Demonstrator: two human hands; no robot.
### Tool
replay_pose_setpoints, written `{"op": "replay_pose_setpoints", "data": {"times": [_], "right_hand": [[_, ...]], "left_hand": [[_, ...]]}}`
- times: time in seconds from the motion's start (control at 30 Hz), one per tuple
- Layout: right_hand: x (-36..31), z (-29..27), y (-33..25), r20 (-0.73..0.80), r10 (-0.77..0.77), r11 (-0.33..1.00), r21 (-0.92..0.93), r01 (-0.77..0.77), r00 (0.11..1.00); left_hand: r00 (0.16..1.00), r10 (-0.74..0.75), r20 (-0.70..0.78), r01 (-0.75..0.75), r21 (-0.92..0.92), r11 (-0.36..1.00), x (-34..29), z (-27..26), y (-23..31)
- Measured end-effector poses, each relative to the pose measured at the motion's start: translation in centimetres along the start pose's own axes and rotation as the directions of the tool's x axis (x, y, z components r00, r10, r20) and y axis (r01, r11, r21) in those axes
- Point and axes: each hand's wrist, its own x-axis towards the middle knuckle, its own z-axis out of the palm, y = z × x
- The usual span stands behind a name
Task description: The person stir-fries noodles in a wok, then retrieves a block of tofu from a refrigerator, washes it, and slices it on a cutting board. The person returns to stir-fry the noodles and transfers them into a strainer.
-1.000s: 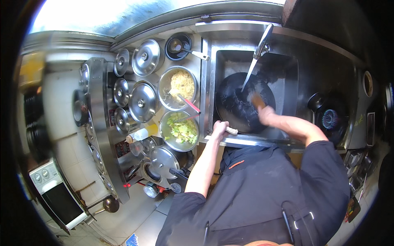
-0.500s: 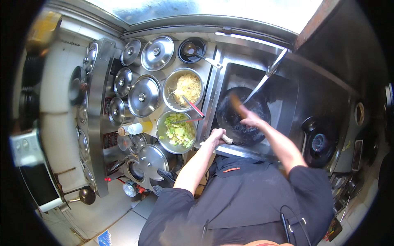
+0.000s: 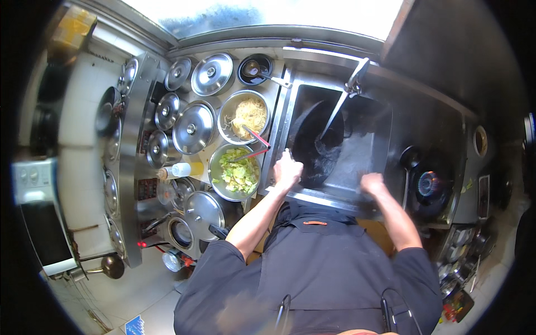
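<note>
A black wok (image 3: 308, 159) is tilted on its side at the left of the sink (image 3: 357, 159). My left hand (image 3: 288, 170) is closed on the wok at its left edge; a pale bit shows above the fingers. From the tap (image 3: 353, 84) a stream runs down into the wok, and water spreads over the sink floor. Over the sink's near right part is my right hand (image 3: 372, 183), blurred, its fingers curled. Whatever it holds, if anything, is hidden; the brush is not visible.
Left of the sink stand a bowl of noodles (image 3: 249, 114) and a bowl of chopped greens (image 3: 237, 177), each with red-handled tongs. Several lidded pots (image 3: 194, 129) and a bowl with a ladle (image 3: 254, 68) stand around them. A lit burner (image 3: 427, 184) is on the right.
My left hand has pulled the wok up from lying flat to tilted. My right hand has moved from inside the wok to the right and nearer; the brush has gone from sight.
</note>
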Motion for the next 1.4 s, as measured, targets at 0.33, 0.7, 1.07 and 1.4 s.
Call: {"op": "replay_pose_setpoints", "data": {"times": [0.33,0.7,1.07,1.4], "right_hand": [[-12.3,15.5,6.2,-0.585,0.655,0.636,0.768,0.067,0.479],[-14.2,28.8,7.5,-0.432,0.730,0.486,0.873,0.041,0.530],[-18.2,17.1,6.3,-0.337,0.414,-0.076,0.913,0.402,0.845],[-15.9,-1.7,1.5,-0.246,-0.404,-0.903,0.263,-0.340,0.881]], "left_hand": [[0.982,-0.146,-0.122,0.095,-0.347,0.933,-11.3,0.2,0.6],[0.820,-0.136,0.556,0.521,-0.823,-0.227,-20.8,7.0,2.3],[0.810,-0.323,0.490,0.482,-0.869,-0.111,-14.1,6.2,4.1],[0.595,-0.292,0.749,0.715,-0.659,-0.232,-7.7,4.4,8.0]]}}
